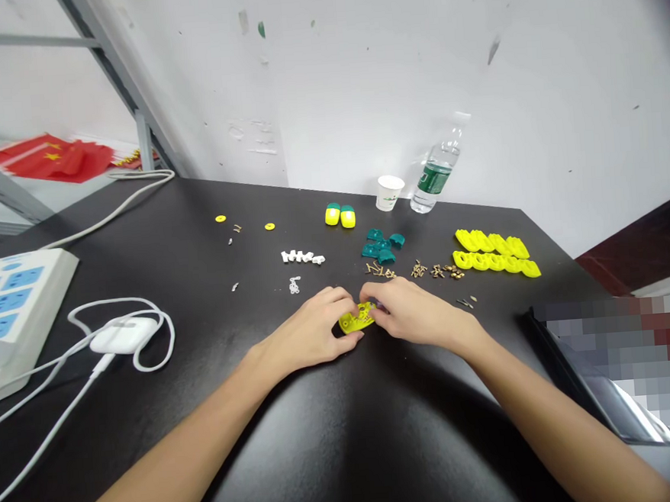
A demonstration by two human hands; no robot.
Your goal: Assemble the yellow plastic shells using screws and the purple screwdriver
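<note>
My left hand (pixel 313 330) and my right hand (pixel 409 312) meet at the middle of the black table (pixel 336 434), both closed around a small yellow plastic part (pixel 356 320) resting on the tabletop. My fingers pinch its edges from either side, hiding most of it. Just beyond my hands lie several small brass screws (pixel 436 270), a cluster of teal plastic pieces (pixel 383 245) and a row of white clips (pixel 302 257).
Yellow shells (pixel 496 252) lie in two rows at the right. A paper cup (pixel 389 192) and a water bottle (pixel 436 169) stand by the wall. A power strip (pixel 6 304), white charger (pixel 124 334) and cables sit left; a dark tablet (pixel 602 385) lies right.
</note>
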